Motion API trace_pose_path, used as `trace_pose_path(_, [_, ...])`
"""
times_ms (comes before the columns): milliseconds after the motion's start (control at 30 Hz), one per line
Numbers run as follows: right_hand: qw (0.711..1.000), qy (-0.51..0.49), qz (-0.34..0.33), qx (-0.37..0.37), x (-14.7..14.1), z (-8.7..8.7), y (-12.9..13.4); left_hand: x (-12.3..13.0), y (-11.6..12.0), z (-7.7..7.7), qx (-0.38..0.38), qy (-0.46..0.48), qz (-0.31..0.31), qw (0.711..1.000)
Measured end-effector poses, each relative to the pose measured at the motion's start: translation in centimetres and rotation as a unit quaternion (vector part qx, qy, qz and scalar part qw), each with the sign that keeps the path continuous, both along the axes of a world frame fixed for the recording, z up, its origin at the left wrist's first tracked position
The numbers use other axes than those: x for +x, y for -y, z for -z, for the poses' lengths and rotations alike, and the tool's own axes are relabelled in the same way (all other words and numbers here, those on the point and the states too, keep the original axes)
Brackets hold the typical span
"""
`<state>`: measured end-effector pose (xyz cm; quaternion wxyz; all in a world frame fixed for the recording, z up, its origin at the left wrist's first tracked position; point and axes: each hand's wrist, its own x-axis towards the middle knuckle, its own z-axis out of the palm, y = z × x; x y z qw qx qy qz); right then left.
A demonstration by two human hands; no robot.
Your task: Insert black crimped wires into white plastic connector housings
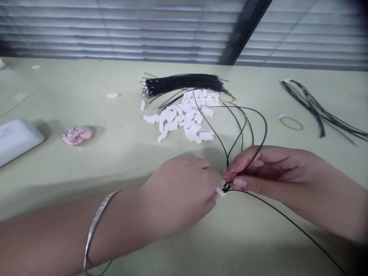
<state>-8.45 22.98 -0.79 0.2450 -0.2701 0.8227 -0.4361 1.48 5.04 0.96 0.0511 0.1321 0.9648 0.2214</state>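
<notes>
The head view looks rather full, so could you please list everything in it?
Table: one, pale green, below the blinds
Blinds: count unclear, pale grey, behind the table
Bar: one, dark, between the blinds
Wire bundle: one, black, far middle
Pile of pieces: one, white, nearer than the bundle
Stray pieces: at least two, white, left of the pile
Bands: two, tan, bundle's right end and right side
Wire bunch: one, black, far right
Case: one, white, left edge
Trinket: one, pink, left
Held piece: apparently one, white, left fingertips
Held wires: several, black, at right fingertips
Bracelet: one, silver, left wrist
Left hand: one, bare, centre
Right hand: one, bare, right
</notes>
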Motion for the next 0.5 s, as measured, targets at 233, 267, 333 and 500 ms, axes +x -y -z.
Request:
trace_pose_path(233, [0.999, -0.021, 0.022, 0.009, 0.0, -0.5, 0.3, 0.2, 0.0, 0.0, 0.003, -0.016, 0.002, 1.0])
trace_pose_path(267, [0.999, -0.023, 0.024, 0.009, -0.1, -0.7, 0.3, 0.3, 0.0, 0.0, 0.003, -0.015, -0.001, 1.0])
trace_pose_path(333, [1.0, -0.02, 0.022, 0.01, -0.4, -1.0, 0.5, 0.3, 0.0, 0.1, 0.004, -0.019, -0.002, 1.0])
trace_pose_path(500, [0.998, 0.017, -0.054, -0.01, -1.4, -1.8, 0.8, 0.3, 0.1, 0.4, 0.014, -0.052, 0.009, 0.999])
